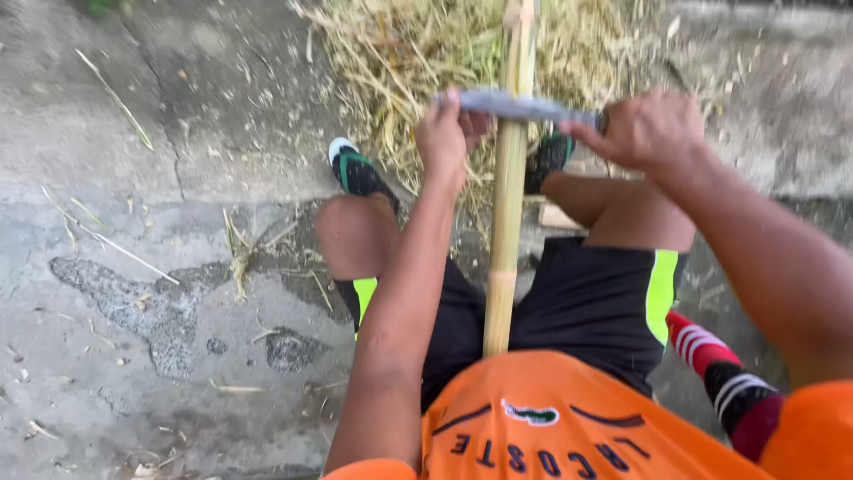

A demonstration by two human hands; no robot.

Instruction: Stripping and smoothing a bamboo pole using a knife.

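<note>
Two hands on one blade, upper centre of frame. Going left to right:

Far left: cracked grey concrete floor [133, 293], darker damp patches lower left, stray dry straw bits scattered about.

Left of centre: black sandal with green and white trim [355, 169], bare knee just below it, black shorts with a lime stripe [586, 302] further down.

Centre-left: left hand [444, 133] up at the blade's left end, forearm running down to the bottom edge. Fingers curled closed around that end of the blade, thumb side toward camera.

Centre: bamboo pole [508, 204] standing nearly upright, running from the orange shirt [551, 427] at the bottom, between the thighs, out past the top edge. Pale yellow-green, node ring visible low down. Grey flat blade [524, 107] lying crosswise against the pole in the upper part, roughly horizontal, slightly lower at right. Blurred, so cutting edge not readable.

Behind the pole, top centre: heap of dry straw-like shavings [426, 62] on the floor.

Right of centre: second dark sandal partly hidden behind the pole and blade. Right hand [649, 133] clamped on the blade's right end, fingers wrapped shut, knuckles up. Exact handle shape hidden under the fist.

Lower right: red, white and black striped cloth [720, 364] beside the thigh, kind unclear. Right forearm crossing to the right edge.
</note>
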